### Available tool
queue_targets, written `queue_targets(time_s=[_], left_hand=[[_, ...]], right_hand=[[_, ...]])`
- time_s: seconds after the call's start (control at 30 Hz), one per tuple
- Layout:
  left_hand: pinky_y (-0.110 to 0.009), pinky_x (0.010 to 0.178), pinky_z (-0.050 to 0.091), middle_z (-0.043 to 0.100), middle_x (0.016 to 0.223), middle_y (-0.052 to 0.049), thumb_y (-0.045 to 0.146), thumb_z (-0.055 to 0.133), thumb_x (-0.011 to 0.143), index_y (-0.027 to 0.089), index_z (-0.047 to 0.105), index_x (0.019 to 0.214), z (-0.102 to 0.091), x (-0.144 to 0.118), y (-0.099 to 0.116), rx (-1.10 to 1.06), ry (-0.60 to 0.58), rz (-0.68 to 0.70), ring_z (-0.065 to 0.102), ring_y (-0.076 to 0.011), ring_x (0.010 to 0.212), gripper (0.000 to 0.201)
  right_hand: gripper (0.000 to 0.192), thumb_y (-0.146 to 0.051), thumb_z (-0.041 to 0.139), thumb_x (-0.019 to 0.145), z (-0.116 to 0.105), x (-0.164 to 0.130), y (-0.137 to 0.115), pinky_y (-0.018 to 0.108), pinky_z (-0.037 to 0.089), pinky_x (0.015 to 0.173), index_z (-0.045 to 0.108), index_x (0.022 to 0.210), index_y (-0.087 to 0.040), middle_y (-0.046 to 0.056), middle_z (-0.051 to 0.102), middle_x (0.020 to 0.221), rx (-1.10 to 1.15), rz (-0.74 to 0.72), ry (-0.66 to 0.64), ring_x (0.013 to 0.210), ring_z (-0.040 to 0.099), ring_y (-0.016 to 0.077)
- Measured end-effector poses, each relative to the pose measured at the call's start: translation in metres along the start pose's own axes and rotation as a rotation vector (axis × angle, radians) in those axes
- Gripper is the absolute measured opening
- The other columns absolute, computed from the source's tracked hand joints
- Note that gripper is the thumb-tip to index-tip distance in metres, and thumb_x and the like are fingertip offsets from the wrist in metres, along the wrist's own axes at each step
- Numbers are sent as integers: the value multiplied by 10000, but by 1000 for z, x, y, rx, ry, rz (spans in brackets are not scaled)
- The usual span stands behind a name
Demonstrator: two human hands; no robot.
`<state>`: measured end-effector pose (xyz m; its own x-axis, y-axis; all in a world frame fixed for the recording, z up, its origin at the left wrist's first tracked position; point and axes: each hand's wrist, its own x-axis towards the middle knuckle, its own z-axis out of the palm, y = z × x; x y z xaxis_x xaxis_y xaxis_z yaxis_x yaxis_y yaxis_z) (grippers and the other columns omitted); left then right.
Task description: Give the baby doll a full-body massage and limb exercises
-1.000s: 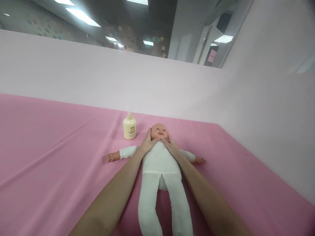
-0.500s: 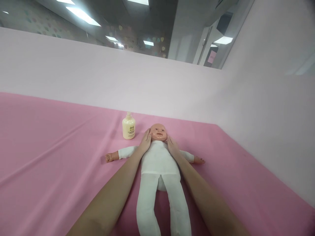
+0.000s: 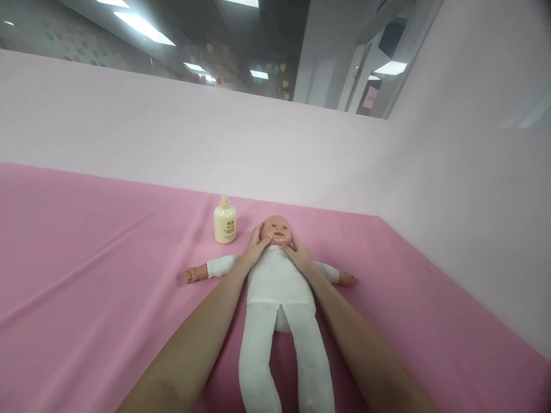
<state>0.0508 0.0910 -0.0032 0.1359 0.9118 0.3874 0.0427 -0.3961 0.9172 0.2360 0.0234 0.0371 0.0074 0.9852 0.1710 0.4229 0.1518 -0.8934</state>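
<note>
A baby doll with a white cloth body lies on its back, arms spread to the sides and its head toward the wall. My left hand cups the side of the doll's head at the left, fingers along the cheek and thumb at the chin. On the opposite side, my right hand holds the jaw in the same way, its thumb near the chin. Parts of the fingers behind the head are hidden. Left of the head stands a cream-coloured pump bottle, touched by neither hand.
A pink cloth with some creases covers the table under the doll. Behind it rises a white wall with a glass panel above, reflecting ceiling lights. Another white wall bounds the right side.
Both thumbs have moved inward from the sides of the doll's face to its chin. My fingers stay along the head, while the doll and bottle keep their places.
</note>
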Motion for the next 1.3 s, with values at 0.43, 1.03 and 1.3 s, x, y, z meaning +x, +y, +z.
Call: queue_targets(time_s=[0.43,1.03,1.3], left_hand=[[-484,1194,248,313,1535,-115,332,815,660,264,280,1500,4,1,-7,-61,-60,3,264,-339,1450,998],[-432,1215,214,379,1510,-63,98,504,731,236,390,1435,4,9,-18,-80,0,55,315,-243,1430,727],[-472,1200,251,487,1420,-65,61,507,702,238,495,1354,6,8,-13,-149,61,37,387,-255,1383,676]], right_hand=[[684,-532,657,788,2,0,-1,347,526,711,488,1381,-235,24,718,816,22,18,7,722,659,211],[682,-346,575,797,1,5,6,303,459,648,413,1447,-218,12,680,791,-33,13,11,708,617,201],[719,-303,542,781,0,3,1,280,426,609,378,1474,-204,0,657,736,-39,41,20,664,593,186]])
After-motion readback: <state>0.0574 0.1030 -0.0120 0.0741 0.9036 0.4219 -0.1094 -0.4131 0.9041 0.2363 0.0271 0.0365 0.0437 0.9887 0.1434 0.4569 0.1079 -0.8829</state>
